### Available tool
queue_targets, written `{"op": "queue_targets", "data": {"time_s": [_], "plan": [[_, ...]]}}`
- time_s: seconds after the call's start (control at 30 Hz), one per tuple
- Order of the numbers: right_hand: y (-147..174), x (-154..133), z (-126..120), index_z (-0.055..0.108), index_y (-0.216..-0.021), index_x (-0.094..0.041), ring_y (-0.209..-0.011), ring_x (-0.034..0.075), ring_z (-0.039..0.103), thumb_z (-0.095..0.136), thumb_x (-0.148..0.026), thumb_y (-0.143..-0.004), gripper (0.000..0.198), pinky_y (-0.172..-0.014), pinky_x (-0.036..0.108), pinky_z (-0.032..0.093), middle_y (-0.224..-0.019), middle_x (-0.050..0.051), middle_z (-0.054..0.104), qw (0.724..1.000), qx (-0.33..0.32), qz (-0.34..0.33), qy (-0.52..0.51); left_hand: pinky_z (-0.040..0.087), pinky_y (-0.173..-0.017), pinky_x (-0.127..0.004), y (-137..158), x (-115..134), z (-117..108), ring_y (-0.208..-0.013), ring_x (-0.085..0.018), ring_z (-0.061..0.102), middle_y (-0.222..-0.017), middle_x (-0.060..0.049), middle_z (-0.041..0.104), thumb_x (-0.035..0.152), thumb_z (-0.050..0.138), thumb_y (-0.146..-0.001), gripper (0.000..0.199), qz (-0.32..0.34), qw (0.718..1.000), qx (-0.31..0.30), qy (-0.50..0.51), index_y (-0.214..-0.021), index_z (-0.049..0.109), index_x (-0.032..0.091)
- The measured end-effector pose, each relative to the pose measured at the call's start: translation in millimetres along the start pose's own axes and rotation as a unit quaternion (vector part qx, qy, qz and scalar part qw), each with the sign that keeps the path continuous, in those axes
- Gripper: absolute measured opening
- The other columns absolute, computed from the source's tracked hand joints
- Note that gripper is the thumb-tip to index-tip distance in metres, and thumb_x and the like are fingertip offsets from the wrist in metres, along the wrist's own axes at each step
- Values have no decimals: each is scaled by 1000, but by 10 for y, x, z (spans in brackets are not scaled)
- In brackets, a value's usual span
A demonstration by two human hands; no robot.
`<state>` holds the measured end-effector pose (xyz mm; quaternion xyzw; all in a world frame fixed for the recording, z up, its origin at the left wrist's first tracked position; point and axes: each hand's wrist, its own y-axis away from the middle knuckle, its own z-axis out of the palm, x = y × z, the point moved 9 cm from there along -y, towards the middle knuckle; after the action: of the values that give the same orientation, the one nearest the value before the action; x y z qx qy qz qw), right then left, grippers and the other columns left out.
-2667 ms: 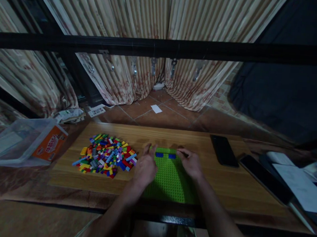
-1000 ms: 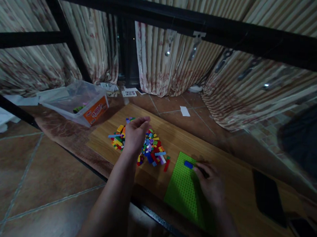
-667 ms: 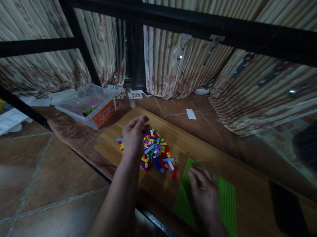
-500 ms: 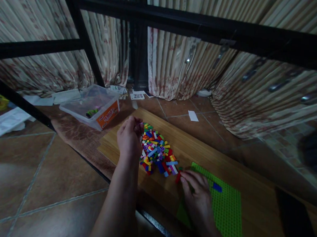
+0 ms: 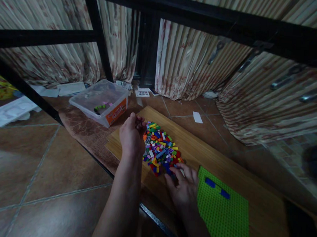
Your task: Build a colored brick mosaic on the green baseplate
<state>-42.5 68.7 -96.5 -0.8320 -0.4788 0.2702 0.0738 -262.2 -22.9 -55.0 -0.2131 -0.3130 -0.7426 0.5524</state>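
Note:
A heap of small toy building bricks [image 5: 160,147] in many colours lies on a wooden board. My left hand [image 5: 132,136] is at the heap's far left edge with its fingers curled closed; whatever they hold is hidden. Over the near right edge of the heap is my right hand [image 5: 184,182], thumb and fingers apart, close to some dark blue bricks. To its right lies a green studded baseplate [image 5: 222,219]. Two blue pieces, one blue brick [image 5: 210,182] and another blue brick [image 5: 225,193], sit near the baseplate's far edge.
A clear plastic box [image 5: 95,98] with an orange label and a few pieces inside stands beyond the board's left end. A dark flat object [image 5: 299,223] lies at the board's right. Black metal bars [image 5: 102,54] cross in front of striped curtains. White paper [image 5: 197,117] lies on the tiles.
My right hand has moved left from the baseplate's edge to the heap, and the red brick at its fingertips is no longer seen there. Both blue bricks now show. The view has shifted slightly.

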Motion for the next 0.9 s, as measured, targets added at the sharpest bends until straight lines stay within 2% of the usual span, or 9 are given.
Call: {"op": "queue_targets", "data": {"time_s": [0.23, 0.37, 0.57, 0.67, 0.8, 0.9], "plan": [[44, 19, 61, 64, -91, -23, -103, 30, 47, 63, -37, -80, 18, -87, 47, 36, -107, 9, 59, 996, 23, 41, 71, 39, -50, -17, -5, 8, 18, -50, -5, 49, -60, 4, 54, 34, 71, -67, 26, 4, 1000, -10, -16, -63, 54, 15], [41, -12, 43, 64, -87, -23, -103, 30, 48, 60, -33, -82, 13, -87, 46, 37, -108, 10, 59, 996, 34, 58, 50, 41, -50, -17, -4, -10, 23, -50, -5, 50, -61, 3, 55, 33, 68, -71, 24, 2, 999, -5, -38, -63, 54, 15], [107, -6, -193, 65, -92, -23, -96, 24, 55, 57, -32, -85, 14, -85, 41, 41, -100, 7, 65, 995, 57, 78, -16, 42, -49, -15, 14, -64, 76, -50, -5, 50, -59, 2, 56, 27, 66, -71, 19, -18, 998, -10, -52, -62, 55, 15], [222, 168, -335, 65, -92, -24, -87, 22, 59, 57, -33, -86, 14, -80, 37, 45, -91, 5, 68, 991, 44, 115, -51, 42, -48, -15, 31, -111, 112, -51, -5, 50, -60, 1, 56, 25, 66, -69, 16, -23, 997, -19, -66, -62, 57, 14], [422, 507, -515, 65, -96, -25, -88, 22, 63, 56, -36, -87, 17, -78, 37, 49, -93, 5, 69, 987, 30, 147, -61, 42, -50, -15, 58, -211, 188, -53, -5, 50, -61, 1, 56, 24, 71, -63, 17, -26, 994, -51, -92, -60, 58, 13], [549, 724, -615, 66, -95, -24, -88, 23, 64, 57, -38, -86, 19, -78, 39, 51, -93, 6, 70, 985, 43, 160, -45, 42, -52, -15, 87, -268, 233, -53, -5, 49, -62, 1, 57, 23, 74, -58, 18, -27, 991, -68, -116, -59, 59, 12]]}}
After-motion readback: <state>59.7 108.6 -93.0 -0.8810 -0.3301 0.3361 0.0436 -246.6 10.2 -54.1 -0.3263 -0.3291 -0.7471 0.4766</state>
